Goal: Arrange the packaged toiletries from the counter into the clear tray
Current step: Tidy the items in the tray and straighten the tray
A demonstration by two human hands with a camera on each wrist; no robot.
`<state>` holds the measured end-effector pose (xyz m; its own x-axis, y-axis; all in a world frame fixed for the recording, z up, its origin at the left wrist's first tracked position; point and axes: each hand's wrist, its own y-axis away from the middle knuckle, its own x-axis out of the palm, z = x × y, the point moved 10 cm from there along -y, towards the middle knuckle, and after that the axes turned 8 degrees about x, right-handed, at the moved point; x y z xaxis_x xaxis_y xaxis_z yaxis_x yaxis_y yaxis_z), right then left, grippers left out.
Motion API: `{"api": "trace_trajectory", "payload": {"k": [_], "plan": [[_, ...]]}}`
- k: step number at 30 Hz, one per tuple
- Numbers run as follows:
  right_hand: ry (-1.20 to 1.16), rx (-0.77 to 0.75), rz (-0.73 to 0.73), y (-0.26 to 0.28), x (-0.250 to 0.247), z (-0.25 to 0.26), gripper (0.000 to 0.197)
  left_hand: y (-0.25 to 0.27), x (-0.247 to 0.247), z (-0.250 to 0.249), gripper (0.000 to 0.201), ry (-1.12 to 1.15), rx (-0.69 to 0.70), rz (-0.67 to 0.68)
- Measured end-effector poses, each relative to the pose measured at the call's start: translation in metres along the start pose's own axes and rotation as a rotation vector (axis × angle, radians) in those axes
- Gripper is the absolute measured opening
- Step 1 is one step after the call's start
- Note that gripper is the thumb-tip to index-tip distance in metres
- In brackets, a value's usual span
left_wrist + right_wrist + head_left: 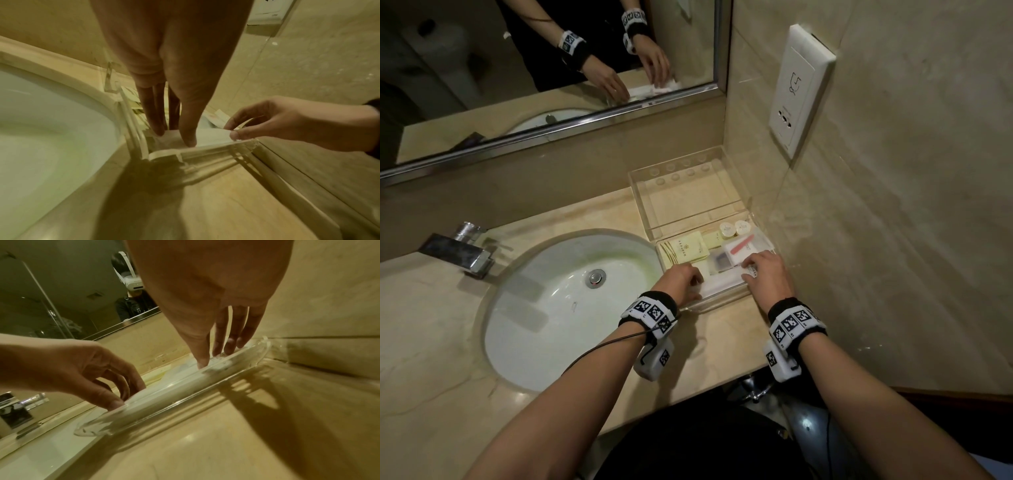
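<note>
A clear tray [726, 301] stands open in the counter's back right corner, its lid [688, 192] lying flat behind it. Inside are yellow sachets [683, 250], two small round tubs [734, 228], a bag with a pink file [744, 245] and a long white packet [722, 286] along the front wall. My left hand [697, 279] holds the packet's left end with thumb and fingertips [189, 141]. My right hand [748, 265] pinches its right end [231, 131]. The packet [164, 394] lies low behind the tray's front rim [185, 404].
A white sink basin [571, 308] sits directly left of the tray, with a chrome faucet [462, 250] beyond it. A tiled wall with a white socket panel [798, 89] stands close on the right. A mirror [517, 68] runs along the back.
</note>
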<state>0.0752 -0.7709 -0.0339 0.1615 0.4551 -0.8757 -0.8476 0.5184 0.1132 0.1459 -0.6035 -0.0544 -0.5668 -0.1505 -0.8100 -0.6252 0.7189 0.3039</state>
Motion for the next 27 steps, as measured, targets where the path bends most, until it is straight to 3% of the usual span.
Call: {"api": "trace_trajectory", "payload": {"k": [5,7,9,12,15,19,27], "plan": [[0.016,-0.04,-0.056,-0.001,-0.006,0.006,0.014,0.003,-0.001,0.002,0.038,0.054,-0.015,-0.025],[0.023,-0.116,-0.112,-0.003,-0.01,0.018,0.019,0.005,-0.006,0.001,0.038,0.058,0.004,-0.072],[0.044,-0.172,-0.063,-0.007,-0.002,0.029,0.031,0.008,-0.008,-0.001,0.036,0.051,0.035,-0.111],[0.183,-0.108,0.1,-0.016,0.024,0.025,0.052,0.009,-0.01,-0.011,0.033,0.072,0.067,-0.163],[0.29,-0.033,0.162,-0.017,0.033,0.016,0.059,0.004,-0.01,-0.019,0.038,0.145,0.028,-0.189],[0.381,-0.017,0.173,-0.011,0.037,0.013,0.061,-0.004,-0.009,-0.023,0.037,0.282,-0.063,-0.193],[0.399,0.035,0.2,-0.01,0.041,0.012,0.054,-0.007,0.0,-0.025,0.032,0.289,-0.061,-0.132]]}}
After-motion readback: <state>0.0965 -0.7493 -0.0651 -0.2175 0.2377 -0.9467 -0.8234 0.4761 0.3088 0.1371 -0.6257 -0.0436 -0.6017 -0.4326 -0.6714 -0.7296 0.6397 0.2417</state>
